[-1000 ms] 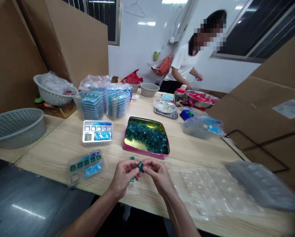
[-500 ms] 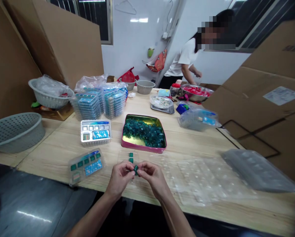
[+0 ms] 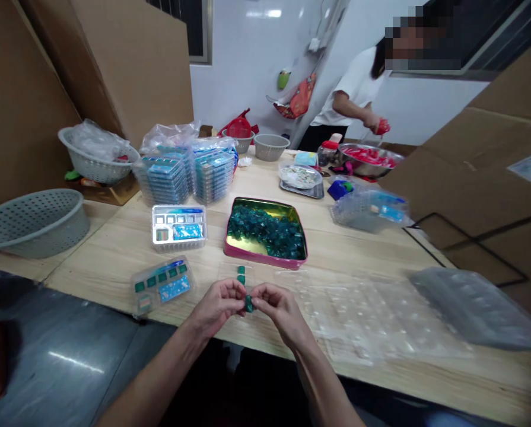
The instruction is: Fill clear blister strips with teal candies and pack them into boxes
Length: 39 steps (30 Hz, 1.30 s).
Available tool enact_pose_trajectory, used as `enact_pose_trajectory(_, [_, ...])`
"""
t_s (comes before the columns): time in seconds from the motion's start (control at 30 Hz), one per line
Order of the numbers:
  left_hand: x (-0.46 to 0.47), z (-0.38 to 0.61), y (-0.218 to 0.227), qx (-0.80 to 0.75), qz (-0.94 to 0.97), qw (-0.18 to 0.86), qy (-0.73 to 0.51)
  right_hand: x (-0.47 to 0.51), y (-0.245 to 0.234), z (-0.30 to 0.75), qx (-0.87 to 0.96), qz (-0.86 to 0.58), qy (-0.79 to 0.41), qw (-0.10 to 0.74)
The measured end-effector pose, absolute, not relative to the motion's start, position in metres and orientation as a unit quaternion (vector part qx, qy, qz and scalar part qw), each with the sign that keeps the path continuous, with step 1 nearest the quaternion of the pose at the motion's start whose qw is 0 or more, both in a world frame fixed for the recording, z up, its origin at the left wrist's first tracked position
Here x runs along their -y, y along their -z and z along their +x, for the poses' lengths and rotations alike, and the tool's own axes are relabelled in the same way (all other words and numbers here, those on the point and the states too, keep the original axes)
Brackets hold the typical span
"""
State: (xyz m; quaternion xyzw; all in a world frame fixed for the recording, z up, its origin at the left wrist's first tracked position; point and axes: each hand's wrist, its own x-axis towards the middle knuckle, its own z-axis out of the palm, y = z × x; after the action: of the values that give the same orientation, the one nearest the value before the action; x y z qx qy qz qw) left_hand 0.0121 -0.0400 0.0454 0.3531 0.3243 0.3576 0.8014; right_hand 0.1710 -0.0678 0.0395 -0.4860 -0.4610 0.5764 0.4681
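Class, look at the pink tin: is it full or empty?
Partly full: the pink tin holds green pieces, with gold floor bare at its near-left corner.

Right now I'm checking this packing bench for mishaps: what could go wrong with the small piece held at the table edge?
The small teal wrapped piece, pinched between left hand and right hand, sits near the wooden table edge; a slip might send it off. The clear plastic tray beneath looks light and could shift.

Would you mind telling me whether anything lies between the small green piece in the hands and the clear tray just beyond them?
Nothing visible does. The left hand and right hand pinch the small green piece directly above the table's near edge, and the clear plastic tray, with two green pieces already in it, lies just beyond the fingertips.
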Motion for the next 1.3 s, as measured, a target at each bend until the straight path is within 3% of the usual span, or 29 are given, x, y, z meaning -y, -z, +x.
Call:
enact_pose_trajectory(0.2, [0.039, 0.006, -0.035, -0.359, 0.388, 0.779, -0.337, 0.069, -0.033, 0.167, 0.479, -0.482, -0.581, 0.448])
enact_pose_trajectory(0.33, [0.047, 0.002, -0.027, -0.457, 0.545, 0.619, -0.333, 0.074, -0.02, 0.164, 0.532, -0.513, -0.54, 0.404])
enact_pose_trajectory(0.5, [0.059, 0.005, -0.019, -0.534, 0.718, 0.385, -0.229, 0.075, -0.011, 0.157, 0.651, -0.586, -0.365, 0.316])
enact_pose_trajectory(0.67, [0.061, 0.008, -0.022, -0.515, 0.777, 0.308, -0.189, 0.072, -0.01, 0.152, 0.692, -0.613, -0.271, 0.267])
enact_pose_trajectory(0.87, [0.067, 0.003, -0.027, -0.483, 0.768, 0.336, -0.254, 0.078, -0.015, 0.158, 0.692, -0.58, -0.279, 0.327])
enact_pose_trajectory(0.97, [0.069, 0.003, -0.014, -0.414, 0.823, 0.279, -0.27, 0.084, -0.016, 0.16, 0.688, -0.555, -0.306, 0.353])
enact_pose_trajectory(1.1, [0.07, 0.005, -0.002, -0.37, 0.869, 0.201, -0.262, 0.084, -0.015, 0.161, 0.691, -0.546, -0.319, 0.351])
enact_pose_trajectory(1.3, [0.093, -0.016, -0.013, -0.354, 0.894, 0.191, -0.196, 0.071, -0.014, 0.177, 0.716, -0.518, -0.259, 0.389])
